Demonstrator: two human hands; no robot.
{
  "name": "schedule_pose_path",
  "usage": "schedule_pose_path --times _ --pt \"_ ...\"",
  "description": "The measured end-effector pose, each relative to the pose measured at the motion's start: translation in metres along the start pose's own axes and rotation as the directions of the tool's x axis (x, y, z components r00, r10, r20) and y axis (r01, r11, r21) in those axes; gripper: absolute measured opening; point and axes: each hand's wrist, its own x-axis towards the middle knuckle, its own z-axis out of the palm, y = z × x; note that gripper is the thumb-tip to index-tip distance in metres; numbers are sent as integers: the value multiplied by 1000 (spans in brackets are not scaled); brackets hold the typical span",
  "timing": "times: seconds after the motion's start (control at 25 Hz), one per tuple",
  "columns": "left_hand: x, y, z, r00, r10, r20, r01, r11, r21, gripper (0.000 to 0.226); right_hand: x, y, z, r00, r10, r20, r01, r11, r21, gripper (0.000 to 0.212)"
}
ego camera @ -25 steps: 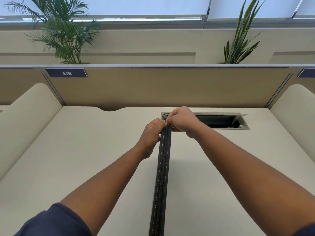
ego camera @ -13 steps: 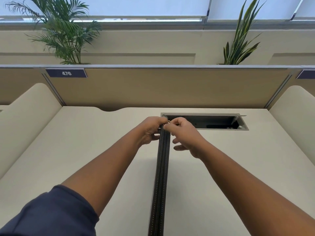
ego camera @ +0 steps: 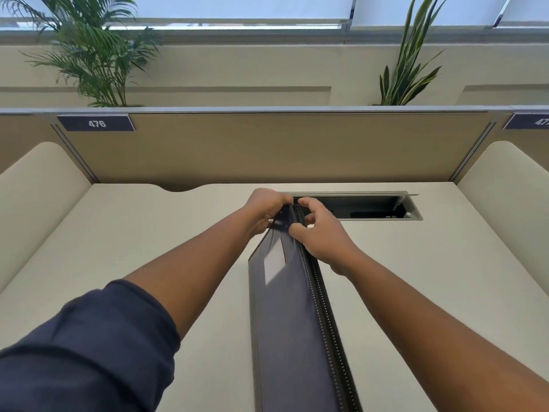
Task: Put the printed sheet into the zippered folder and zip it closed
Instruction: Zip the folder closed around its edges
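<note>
Head view: the zippered folder [ego camera: 292, 319] stands on edge on the desk [ego camera: 124, 233]. The left hand [ego camera: 266, 211] grips its far corner; the right hand [ego camera: 322, 237] pinches at the zipper [ego camera: 323, 301] there. The sheet isn't visible. If either grip slackens, the folder may topple or the slider jam at the corner.

Single head-worn wide-angle view, looking forward and down over the table [ego camera: 118, 239].

The camera sits above and behind both forearms, which enter from the bottom corners and meet near the centre, where the left hand [ego camera: 267, 211] and right hand [ego camera: 322, 233] hold the zippered folder [ego camera: 291, 322] close below the lens. It faces the far partition [ego camera: 267, 144] with its number plate [ego camera: 96, 123]; the wide lens also takes in the plants [ego camera: 89, 55] and window above. There is only one view, so nothing is shared with another.
</note>
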Motion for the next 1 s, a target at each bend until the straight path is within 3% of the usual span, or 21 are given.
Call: schedule_pose_path --times 0.32,0.48,0.68,0.8,0.92,1.0 --pt "40 -12 40 996 -60 -62 70 981 178 13 25 56 -3 995 -5 -98 1 999 -47 31" --pt "63 -27 61 989 -144 -34 148 963 227 13 34 95 -7 987 84 -134 -78 996 49 28" --pt "84 -44 87 973 -228 33 188 868 459 11 30 137 -2 964 200 -174 -159 961 225 29" --pt "93 -55 99 972 -228 55 159 813 560 14 34 157 2 930 309 -200 -254 932 259 15" --pt "98 -68 107 974 -214 70 130 789 601 11 46 167 1 918 336 -210 -305 938 165 43" --pt "103 -77 111 978 -197 67 119 792 599 12 55 172 0 918 317 -238 -295 947 125 45"
